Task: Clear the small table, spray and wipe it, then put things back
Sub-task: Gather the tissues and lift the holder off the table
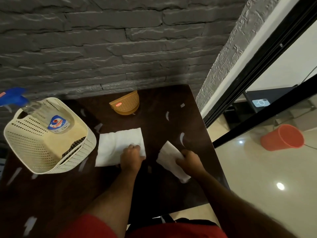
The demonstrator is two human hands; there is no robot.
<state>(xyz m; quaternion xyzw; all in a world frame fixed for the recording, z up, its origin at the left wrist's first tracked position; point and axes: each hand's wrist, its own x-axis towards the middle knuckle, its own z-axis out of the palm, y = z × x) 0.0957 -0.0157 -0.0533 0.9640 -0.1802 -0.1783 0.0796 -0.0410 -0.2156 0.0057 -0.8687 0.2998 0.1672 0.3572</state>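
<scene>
The small dark brown table [154,186] stands against a grey stone wall. A flat stack of white paper napkins [115,145] lies at its middle, and my left hand [131,157] pinches the stack's near right corner. My right hand [189,162] grips a second folded white napkin bundle [169,156] just to the right, low over the tabletop. An orange half-round napkin holder [126,103] stands at the back of the table. A cream perforated basket [42,145] sits at the left with a blue-triggered spray bottle [51,121] lying in it.
Small white paper scraps [181,137] are scattered over the tabletop. A black-framed glass door [257,83] is at the right. Beyond it an orange bucket [283,137] lies on its side on the glossy cream floor.
</scene>
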